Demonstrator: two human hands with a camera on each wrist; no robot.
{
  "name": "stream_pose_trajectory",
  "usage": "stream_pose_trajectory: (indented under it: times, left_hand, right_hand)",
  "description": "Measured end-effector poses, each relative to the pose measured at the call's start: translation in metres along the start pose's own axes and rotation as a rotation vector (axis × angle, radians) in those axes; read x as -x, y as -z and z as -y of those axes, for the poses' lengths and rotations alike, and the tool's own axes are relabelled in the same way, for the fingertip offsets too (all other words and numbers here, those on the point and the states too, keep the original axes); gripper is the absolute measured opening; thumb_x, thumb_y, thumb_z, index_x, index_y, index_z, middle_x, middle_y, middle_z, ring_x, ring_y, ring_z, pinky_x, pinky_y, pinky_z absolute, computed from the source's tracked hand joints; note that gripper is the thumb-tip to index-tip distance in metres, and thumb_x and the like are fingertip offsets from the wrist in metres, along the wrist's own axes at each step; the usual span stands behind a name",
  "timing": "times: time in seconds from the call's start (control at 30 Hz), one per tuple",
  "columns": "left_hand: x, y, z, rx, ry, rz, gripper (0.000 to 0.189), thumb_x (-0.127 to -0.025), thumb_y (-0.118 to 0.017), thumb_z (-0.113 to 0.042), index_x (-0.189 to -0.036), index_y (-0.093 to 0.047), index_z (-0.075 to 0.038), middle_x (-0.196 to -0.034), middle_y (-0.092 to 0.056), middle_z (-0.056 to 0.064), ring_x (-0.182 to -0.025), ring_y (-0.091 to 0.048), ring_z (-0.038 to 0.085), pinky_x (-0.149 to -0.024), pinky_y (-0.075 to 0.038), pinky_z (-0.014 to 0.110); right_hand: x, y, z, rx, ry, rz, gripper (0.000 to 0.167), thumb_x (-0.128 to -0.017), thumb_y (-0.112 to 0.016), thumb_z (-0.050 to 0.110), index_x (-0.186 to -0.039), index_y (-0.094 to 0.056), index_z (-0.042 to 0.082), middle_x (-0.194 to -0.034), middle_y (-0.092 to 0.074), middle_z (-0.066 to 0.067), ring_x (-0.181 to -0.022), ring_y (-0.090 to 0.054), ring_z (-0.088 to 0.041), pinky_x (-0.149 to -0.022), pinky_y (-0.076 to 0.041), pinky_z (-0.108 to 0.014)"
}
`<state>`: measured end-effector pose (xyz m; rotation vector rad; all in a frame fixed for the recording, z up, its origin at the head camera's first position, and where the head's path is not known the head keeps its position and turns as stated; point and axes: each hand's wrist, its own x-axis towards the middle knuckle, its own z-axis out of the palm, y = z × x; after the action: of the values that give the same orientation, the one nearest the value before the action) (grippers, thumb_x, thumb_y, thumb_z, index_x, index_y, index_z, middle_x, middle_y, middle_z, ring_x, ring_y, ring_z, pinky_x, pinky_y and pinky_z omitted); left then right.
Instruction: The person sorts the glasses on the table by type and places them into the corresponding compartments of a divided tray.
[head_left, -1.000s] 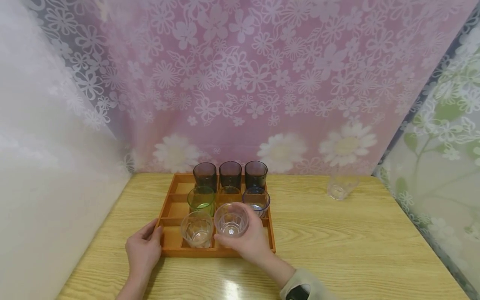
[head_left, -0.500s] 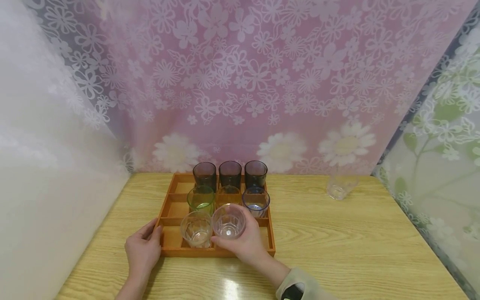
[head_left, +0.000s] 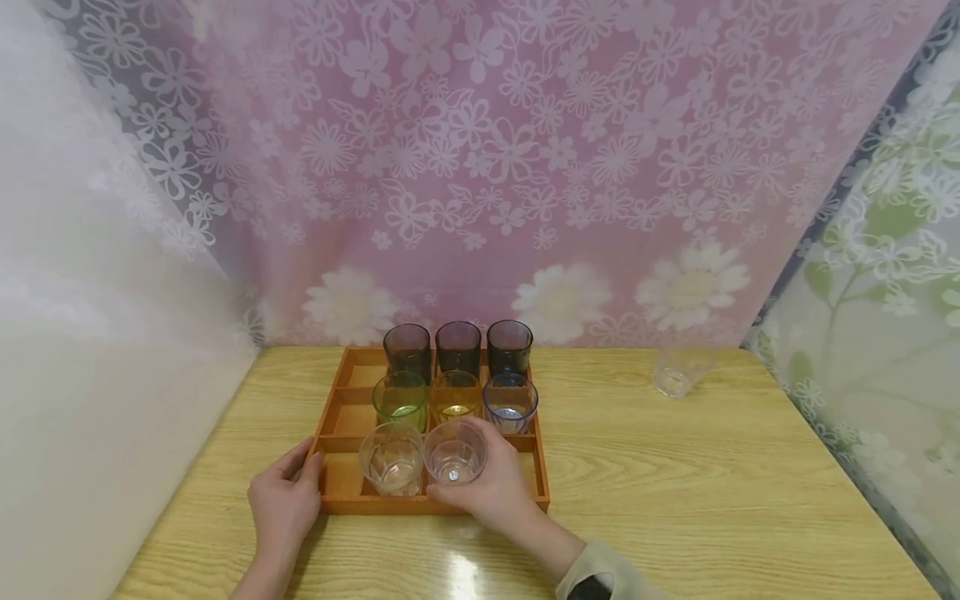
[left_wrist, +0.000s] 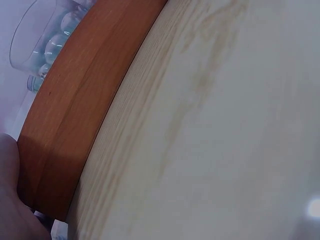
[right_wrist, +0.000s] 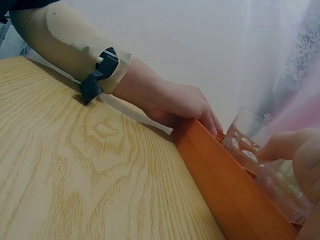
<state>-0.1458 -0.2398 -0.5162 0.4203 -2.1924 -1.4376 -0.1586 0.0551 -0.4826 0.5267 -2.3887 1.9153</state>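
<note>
My right hand grips a clear glass from its right side, low in the front row of the divided wooden tray. Left of it in the same row stands another clear glass. At the tray's front left corner, my left hand holds the side wall between thumb and fingers. In the left wrist view only part of that hand shows against the tray wall. Thumb and glass appear close up in the right wrist view, where the held glass stands behind the tray's front wall.
The middle row holds a green glass, an amber glass and a blue-rimmed glass. Behind them stand three dark glasses. One more clear glass is on the table at the back right, before a floral curtain.
The right hand has brought its clear glass slightly left and down into the tray's front row, beside the other clear glass. The amber glass shows more fully now. The left hand stays at the tray.
</note>
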Motion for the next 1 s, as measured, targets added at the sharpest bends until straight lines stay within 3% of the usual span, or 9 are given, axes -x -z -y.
stream_pose_trajectory:
  times: [0.27, 0.57, 0.6, 0.83, 1.0]
  left_hand:
    - [0.0, 0.0, -0.001, -0.003, 0.016, 0.01, 0.028, -0.099, -0.07, 0.002, -0.125, -0.073, 0.008, -0.121, -0.072, 0.027, -0.11, -0.069, 0.035, -0.074, -0.051, 0.006]
    - [0.0, 0.001, -0.001, 0.004, 0.039, 0.015, 0.029, -0.1, -0.071, -0.001, -0.128, -0.073, 0.006, -0.123, -0.071, 0.026, -0.111, -0.069, 0.033, -0.073, -0.052, 0.007]
    - [0.0, 0.001, -0.001, 0.002, 0.042, 0.014, 0.029, -0.1, -0.071, -0.002, -0.127, -0.073, 0.006, -0.123, -0.071, 0.025, -0.108, -0.071, 0.028, -0.073, -0.052, 0.007]
    - [-0.001, 0.0, -0.002, -0.008, 0.035, 0.015, 0.029, -0.1, -0.072, -0.003, -0.127, -0.074, 0.005, -0.122, -0.072, 0.025, -0.107, -0.07, 0.024, -0.074, -0.052, 0.007]
    - [0.001, -0.001, -0.001, -0.03, 0.024, -0.006, 0.028, -0.099, -0.072, -0.004, -0.126, -0.075, 0.003, -0.119, -0.073, 0.023, -0.1, -0.07, 0.007, -0.074, -0.052, 0.007]
  right_hand:
    - [0.003, 0.003, 0.003, 0.104, -0.022, -0.006, 0.097, -0.065, -0.102, 0.024, -0.147, -0.054, 0.005, -0.132, -0.07, -0.002, -0.124, -0.063, -0.023, -0.108, -0.05, -0.049]
    - [0.007, 0.009, 0.008, 0.143, -0.046, -0.019, 0.096, -0.068, -0.101, 0.033, -0.149, -0.055, 0.008, -0.132, -0.068, -0.004, -0.12, -0.064, -0.024, -0.101, -0.053, -0.049]
    - [0.008, 0.01, 0.009, 0.141, -0.048, -0.017, 0.096, -0.069, -0.101, 0.033, -0.149, -0.054, 0.008, -0.133, -0.068, -0.006, -0.12, -0.064, -0.024, -0.101, -0.053, -0.049]
    - [0.011, 0.02, 0.012, 0.092, -0.058, -0.013, 0.101, -0.07, -0.102, 0.031, -0.151, -0.05, 0.0, -0.145, -0.062, -0.01, -0.132, -0.059, -0.028, -0.112, -0.048, -0.047]
    - [0.015, 0.031, 0.016, 0.02, -0.026, -0.031, 0.096, -0.07, -0.102, 0.018, -0.148, -0.051, -0.003, -0.142, -0.062, -0.014, -0.131, -0.059, -0.03, -0.115, -0.044, -0.051]
